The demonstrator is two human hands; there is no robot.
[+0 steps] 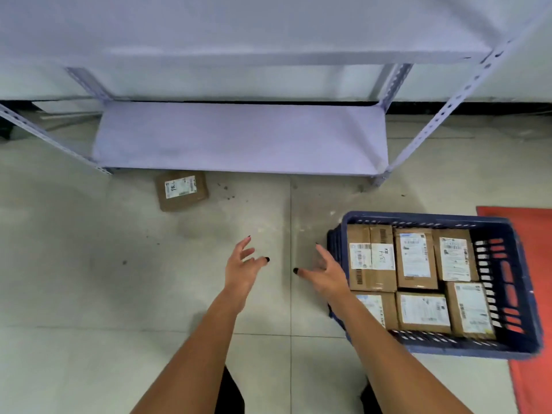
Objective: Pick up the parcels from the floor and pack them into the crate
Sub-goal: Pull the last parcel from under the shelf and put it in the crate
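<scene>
Both hands, left (243,267) and right (324,271), are spread and hold nothing. One parcel (181,190) lies far left on the floor (89,264), the rest in the crate (504,352). It looks light and stiff; take its two side edges.

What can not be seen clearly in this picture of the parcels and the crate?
- Head view: label text on the floor parcel is too small and blurred to read.
- Its far edge sits under the shelf, hidden.
- The crate near-left corner and one parcel there are covered by the right hand and forearm.
- Red mat is cut off by the right edge.
</scene>
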